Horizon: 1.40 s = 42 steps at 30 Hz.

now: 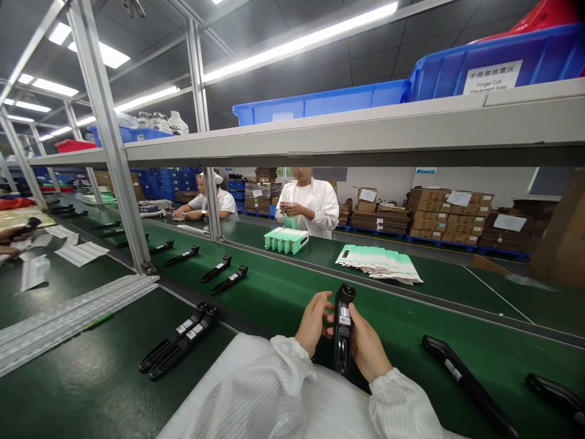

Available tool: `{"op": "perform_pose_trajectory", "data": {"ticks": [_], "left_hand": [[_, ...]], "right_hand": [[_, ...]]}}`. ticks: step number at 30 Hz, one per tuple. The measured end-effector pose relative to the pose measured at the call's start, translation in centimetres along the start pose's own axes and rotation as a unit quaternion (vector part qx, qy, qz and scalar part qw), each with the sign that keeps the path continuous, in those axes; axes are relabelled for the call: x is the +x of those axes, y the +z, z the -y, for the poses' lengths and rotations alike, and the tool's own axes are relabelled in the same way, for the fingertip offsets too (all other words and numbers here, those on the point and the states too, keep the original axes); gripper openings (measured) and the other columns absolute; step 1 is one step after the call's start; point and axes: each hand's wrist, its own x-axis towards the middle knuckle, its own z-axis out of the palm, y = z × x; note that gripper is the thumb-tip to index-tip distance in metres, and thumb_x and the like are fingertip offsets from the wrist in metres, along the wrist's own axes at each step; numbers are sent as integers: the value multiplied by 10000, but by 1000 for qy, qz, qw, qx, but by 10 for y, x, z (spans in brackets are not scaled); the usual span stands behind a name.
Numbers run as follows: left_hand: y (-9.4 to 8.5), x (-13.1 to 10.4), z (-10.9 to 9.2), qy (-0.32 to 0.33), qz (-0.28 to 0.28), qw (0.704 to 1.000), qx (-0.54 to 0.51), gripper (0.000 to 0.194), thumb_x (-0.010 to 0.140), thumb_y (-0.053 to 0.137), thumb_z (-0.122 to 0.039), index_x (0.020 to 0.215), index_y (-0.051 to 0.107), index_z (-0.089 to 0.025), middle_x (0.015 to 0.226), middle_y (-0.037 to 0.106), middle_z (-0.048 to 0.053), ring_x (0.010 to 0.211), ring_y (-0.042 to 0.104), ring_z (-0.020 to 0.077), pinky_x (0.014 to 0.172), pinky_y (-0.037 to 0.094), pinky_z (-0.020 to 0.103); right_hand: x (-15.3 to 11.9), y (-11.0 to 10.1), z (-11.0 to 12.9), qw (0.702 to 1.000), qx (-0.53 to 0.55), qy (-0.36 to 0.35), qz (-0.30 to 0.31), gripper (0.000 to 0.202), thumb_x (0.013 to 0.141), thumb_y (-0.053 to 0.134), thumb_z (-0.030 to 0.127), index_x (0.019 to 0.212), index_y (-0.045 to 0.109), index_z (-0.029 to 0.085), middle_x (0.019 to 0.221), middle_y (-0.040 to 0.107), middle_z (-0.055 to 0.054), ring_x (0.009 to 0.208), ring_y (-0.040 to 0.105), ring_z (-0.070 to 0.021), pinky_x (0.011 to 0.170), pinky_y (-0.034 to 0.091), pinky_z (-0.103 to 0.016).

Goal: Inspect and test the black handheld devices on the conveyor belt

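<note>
My right hand [367, 349] is closed on a long black handheld device [343, 329] with white labels, held upright over the green conveyor belt [269, 305]. Just left of the device is my left hand [313, 320], its fingers apart and slightly curled. Whether its fingertips touch the device I cannot tell. Two similar black devices [183, 338] lie side by side on the green table to the left. On the belt at the right lie another black device [466, 381] and one cut off by the frame edge [555, 393].
Several more black devices [228, 279] lie along the belt. A fanned stack of green-white cartons [379, 263] and standing green cartons [286, 241] sit across from me, where a person in white [324, 207] works. A metal post [116, 146] and overhead shelf [347, 131] frame the space.
</note>
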Motion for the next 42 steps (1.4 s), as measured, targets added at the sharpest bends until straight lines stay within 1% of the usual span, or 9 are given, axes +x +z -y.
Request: {"op": "perform_pose_trajectory", "data": {"ticks": [4, 11, 17, 26, 30, 32, 35, 37, 42], "left_hand": [[-2, 1, 2, -23, 27, 999, 15, 474, 773, 400, -537, 1020, 546, -160, 852, 497, 50, 646, 489, 105, 421, 332, 153], [-8, 7, 5, -33, 22, 999, 21, 379, 755, 445, -461, 955, 566, -164, 862, 510, 42, 650, 498, 102, 426, 332, 155], [-19, 15, 11, -69, -9, 998, 13, 361, 740, 466, -471, 884, 567, -156, 776, 524, 18, 590, 488, 89, 443, 318, 174], [-26, 22, 16, -96, -28, 995, -15, 411, 753, 454, -524, 865, 574, -147, 697, 534, 1, 536, 476, 78, 460, 312, 183], [-25, 21, 15, -88, -31, 996, -8, 414, 767, 437, -524, 854, 576, -143, 683, 530, 2, 526, 471, 76, 456, 308, 182], [-24, 20, 15, -86, -33, 996, -4, 416, 761, 447, -529, 847, 576, -143, 678, 530, 3, 523, 470, 77, 456, 307, 184], [-24, 20, 15, -87, -32, 996, -1, 408, 745, 473, -529, 837, 575, -145, 681, 535, 7, 524, 469, 77, 456, 301, 185], [-24, 20, 15, -86, -33, 996, 1, 403, 743, 479, -526, 835, 575, -146, 687, 536, 8, 525, 468, 76, 457, 299, 184], [-25, 21, 16, -85, -28, 996, 14, 401, 757, 466, -517, 842, 577, -141, 699, 540, 16, 529, 467, 78, 451, 302, 187]], "right_hand": [[-3, 4, 3, 1000, -15, 10, 4, 438, 727, 498, 605, 730, 597, 179, 580, 589, -7, 440, 510, -116, 448, 407, -249], [-5, 6, 4, 998, -36, -57, -1, 390, 684, 574, 577, 838, 568, 218, 579, 539, 43, 440, 457, -100, 461, 370, -237], [-4, -1, 6, 998, 16, -60, 24, 601, 736, 319, 703, 1019, 563, 232, 634, 548, 16, 461, 455, -119, 461, 366, -256], [-2, -7, 7, 998, -34, -59, 8, 659, 707, 248, 753, 1010, 572, 266, 656, 556, 20, 472, 453, -130, 441, 323, -254], [-1, -10, 7, 999, -16, -40, 19, 607, 736, 282, 713, 1003, 576, 255, 651, 560, 23, 478, 454, -123, 439, 317, -247], [1, -13, 6, 999, -21, -35, 15, 503, 736, 387, 659, 936, 584, 240, 648, 568, 25, 478, 464, -119, 459, 339, -250], [7, -20, 3, 996, -70, -52, -20, 269, 677, 600, 470, 770, 566, 220, 643, 586, 37, 492, 487, -105, 496, 358, -239], [10, -26, 4, 994, -80, -67, -40, 202, 648, 633, 378, 731, 554, 212, 650, 598, 38, 520, 506, -106, 520, 371, -233], [11, -33, 12, 999, 6, -16, -35, 296, 684, 578, 472, 812, 585, 205, 649, 606, 15, 526, 504, -125, 458, 362, -237]]}}
